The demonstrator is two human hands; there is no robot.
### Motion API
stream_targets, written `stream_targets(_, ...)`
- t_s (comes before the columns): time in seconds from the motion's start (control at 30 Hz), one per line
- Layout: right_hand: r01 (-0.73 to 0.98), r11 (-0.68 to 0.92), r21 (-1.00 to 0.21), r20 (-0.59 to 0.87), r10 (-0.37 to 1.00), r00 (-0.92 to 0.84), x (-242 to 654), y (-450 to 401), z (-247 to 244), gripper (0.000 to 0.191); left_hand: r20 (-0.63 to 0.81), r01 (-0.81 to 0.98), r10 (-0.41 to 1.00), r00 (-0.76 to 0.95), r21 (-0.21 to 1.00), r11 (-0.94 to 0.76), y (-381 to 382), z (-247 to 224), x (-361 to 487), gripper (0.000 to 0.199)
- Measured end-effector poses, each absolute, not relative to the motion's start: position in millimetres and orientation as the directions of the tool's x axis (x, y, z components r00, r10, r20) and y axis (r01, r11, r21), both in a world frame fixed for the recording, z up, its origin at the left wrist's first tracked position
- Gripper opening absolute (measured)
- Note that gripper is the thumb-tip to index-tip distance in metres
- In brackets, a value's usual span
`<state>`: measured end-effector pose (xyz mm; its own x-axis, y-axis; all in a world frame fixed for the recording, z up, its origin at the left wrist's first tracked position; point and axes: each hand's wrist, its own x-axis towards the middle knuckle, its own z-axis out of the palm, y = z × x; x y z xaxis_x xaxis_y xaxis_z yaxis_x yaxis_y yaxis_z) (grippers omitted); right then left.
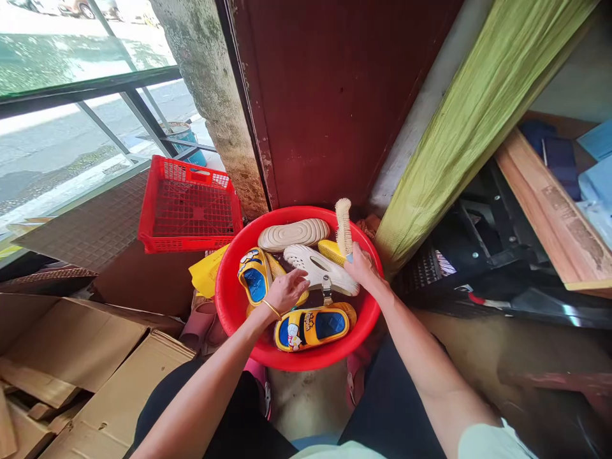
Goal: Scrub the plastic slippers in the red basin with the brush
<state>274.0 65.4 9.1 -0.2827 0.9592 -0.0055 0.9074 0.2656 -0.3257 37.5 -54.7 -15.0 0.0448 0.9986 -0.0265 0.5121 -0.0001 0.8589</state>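
Note:
A round red basin [292, 362] holds several shoes. My right hand [362, 264] grips a pale bristled brush [343, 223] upright over the basin's right side. My left hand [285, 291], with a gold bangle at the wrist, hovers near the middle with its fingers apart and nothing in them. Between the hands lies a white clog [318, 268] with a strap. Behind it a beige shoe [294, 234] lies sole up. One yellow shoe with a blue insole [255, 280] is at the left; another yellow shoe [313, 327] lies at the front.
A red plastic crate [191, 210] stands behind the basin on the left. Cardboard [109, 376] is piled at the lower left. A dark red door [329, 95] rises behind the basin, with a green curtain [444, 159] to its right. A wooden shelf [554, 204] juts in at the right.

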Motion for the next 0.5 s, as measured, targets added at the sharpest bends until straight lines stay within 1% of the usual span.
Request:
stream_targets(0.07, 0.900, 0.280, -0.333, 0.049, 0.959, -0.280, 275, 58, 18, 0.041, -0.099, 0.321, 0.995, 0.021, 0.943, 0.087, -53, -16, 40, 0.042)
stream_targets(0.1, 0.890, 0.290, -0.351, 0.081, 0.957, -0.280, 274, 54, 21, 0.041, -0.144, 0.223, 0.989, 0.016, 0.965, 0.137, -52, -17, 42, 0.047)
stream_targets(0.17, 0.865, 0.311, -0.393, 0.153, 0.950, -0.272, 272, 45, 23, 0.041, -0.234, 0.034, 0.972, 0.010, 0.972, 0.233, -51, -18, 47, 0.056)
stream_targets(0.27, 0.799, 0.367, -0.477, 0.283, 0.924, -0.255, 267, 32, 22, 0.043, -0.333, -0.180, 0.943, -0.026, 0.929, 0.323, -49, -16, 54, 0.063)
stream_targets(0.37, 0.710, 0.427, -0.560, 0.396, 0.891, -0.223, 261, 22, 23, 0.047, -0.395, -0.331, 0.915, -0.087, 0.878, 0.347, -47, -11, 60, 0.068)
stream_targets(0.43, 0.675, 0.432, -0.598, 0.403, 0.890, -0.213, 257, 17, 25, 0.050, -0.427, -0.417, 0.897, -0.113, 0.840, 0.347, -45, -7, 63, 0.074)
stream_targets(0.5, 0.659, 0.414, -0.628, 0.355, 0.906, -0.230, 252, 10, 25, 0.052, -0.435, -0.489, 0.894, -0.110, 0.806, 0.332, -44, -4, 66, 0.079)
